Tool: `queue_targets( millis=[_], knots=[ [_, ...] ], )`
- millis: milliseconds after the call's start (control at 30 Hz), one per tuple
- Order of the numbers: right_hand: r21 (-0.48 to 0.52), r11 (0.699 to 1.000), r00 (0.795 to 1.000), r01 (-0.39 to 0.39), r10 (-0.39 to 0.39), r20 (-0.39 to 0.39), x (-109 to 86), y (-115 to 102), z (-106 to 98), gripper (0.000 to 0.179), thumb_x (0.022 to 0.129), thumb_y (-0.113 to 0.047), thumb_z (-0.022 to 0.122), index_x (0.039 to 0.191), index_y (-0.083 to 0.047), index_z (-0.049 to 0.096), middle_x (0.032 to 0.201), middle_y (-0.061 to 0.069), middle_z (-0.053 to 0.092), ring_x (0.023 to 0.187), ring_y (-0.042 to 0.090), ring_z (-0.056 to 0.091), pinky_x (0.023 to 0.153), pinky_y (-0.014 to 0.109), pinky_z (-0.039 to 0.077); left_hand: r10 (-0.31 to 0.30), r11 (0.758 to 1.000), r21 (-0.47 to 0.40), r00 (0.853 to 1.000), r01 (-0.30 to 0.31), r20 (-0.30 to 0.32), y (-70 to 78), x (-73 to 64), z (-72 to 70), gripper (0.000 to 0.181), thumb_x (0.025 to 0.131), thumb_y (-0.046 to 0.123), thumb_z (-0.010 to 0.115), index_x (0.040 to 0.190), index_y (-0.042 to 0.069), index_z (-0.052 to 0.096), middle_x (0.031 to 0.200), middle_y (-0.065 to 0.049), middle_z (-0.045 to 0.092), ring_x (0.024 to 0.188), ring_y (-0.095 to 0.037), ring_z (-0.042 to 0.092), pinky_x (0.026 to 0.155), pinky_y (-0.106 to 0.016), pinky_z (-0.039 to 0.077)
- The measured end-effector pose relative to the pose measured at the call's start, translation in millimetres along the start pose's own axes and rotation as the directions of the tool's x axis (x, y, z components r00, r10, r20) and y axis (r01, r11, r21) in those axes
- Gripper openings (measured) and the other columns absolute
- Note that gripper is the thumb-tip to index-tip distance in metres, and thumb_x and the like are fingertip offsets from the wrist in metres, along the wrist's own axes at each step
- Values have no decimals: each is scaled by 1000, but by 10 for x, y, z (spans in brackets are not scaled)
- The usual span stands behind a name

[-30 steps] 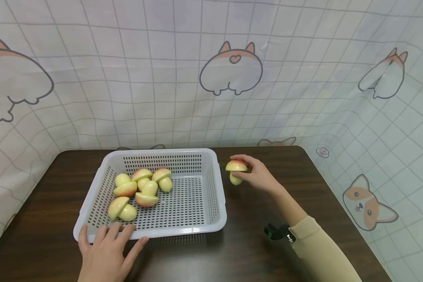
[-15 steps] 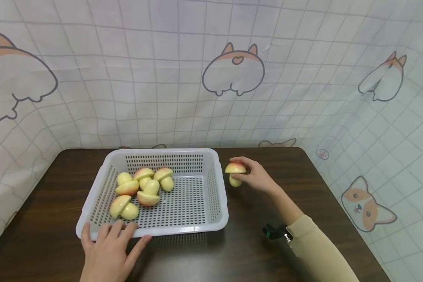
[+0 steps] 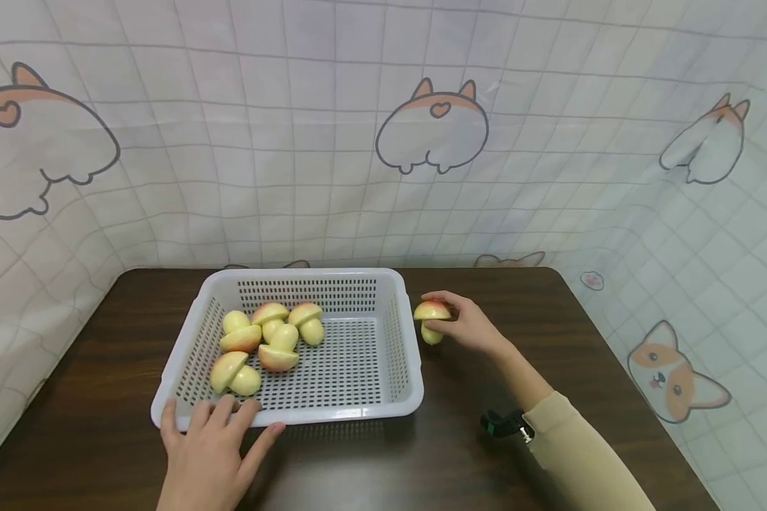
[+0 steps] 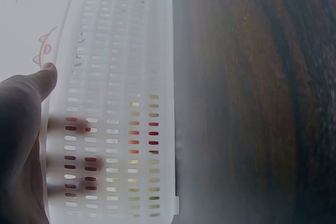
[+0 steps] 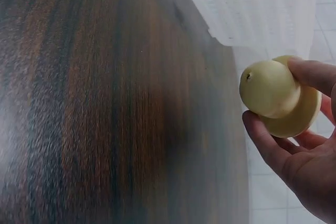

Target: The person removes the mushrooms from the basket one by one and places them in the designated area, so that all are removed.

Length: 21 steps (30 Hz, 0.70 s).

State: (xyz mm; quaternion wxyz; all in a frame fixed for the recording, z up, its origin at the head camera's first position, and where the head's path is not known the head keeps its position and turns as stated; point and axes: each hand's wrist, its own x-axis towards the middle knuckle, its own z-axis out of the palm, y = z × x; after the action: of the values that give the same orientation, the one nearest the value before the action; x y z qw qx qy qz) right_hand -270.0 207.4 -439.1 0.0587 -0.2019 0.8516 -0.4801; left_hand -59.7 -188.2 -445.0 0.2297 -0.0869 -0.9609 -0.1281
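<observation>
pinching mushroom-shaped piece just right of the white basket: right hand; fingers hooked over the basket's near rim: left hand; hands well apart; five similar pieces in basket's left part; dark table underneath

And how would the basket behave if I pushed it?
The basket likely feels light for its size, its walls being full of slots. It seems fairly stiff, the rim showing no buckling. The rounded mushrooms inside might roll.
</observation>
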Motion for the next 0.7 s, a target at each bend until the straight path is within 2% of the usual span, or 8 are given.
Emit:
queue_targets(
  millis=[167, 400, 700],
  knots=[
    [-6, 1000, 1000, 0, 0, 1, 53, 5, 24, 50, 93, -12, 77, 139, -2, 59, 120, 14, 66, 103, 26, 62, 82, 36, 51, 6, 1000, -2, 1000, -6, -12, -4, 19, 4, 51, 94, 64, 62, 105, 15, 70, 99, -9, 61, 99, -36, 53, 103, -80, 12],
    [5, 1000, 1000, 14, -14, -2, 85, 26, 36, 51, 94, -10, 77, 139, 0, 58, 119, 17, 66, 101, 26, 62, 80, 39, 52, 36, 999, -11, 998, -36, -59, -16, 27, 16, 56, 95, 67, 57, 104, 13, 69, 98, -10, 61, 97, -37, 54, 102, -80, 14],
    [-4, 999, 999, -32, 32, -3, 112, 94, 26, 51, 94, -13, 77, 139, -3, 58, 121, 15, 65, 102, 25, 61, 81, 36, 52, -3, 1000, 0, 1000, 3, 15, -20, 17, -2, 53, 92, 64, 64, 108, 14, 72, 100, -10, 63, 102, -39, 55, 103, -81, 10]
  ],
)
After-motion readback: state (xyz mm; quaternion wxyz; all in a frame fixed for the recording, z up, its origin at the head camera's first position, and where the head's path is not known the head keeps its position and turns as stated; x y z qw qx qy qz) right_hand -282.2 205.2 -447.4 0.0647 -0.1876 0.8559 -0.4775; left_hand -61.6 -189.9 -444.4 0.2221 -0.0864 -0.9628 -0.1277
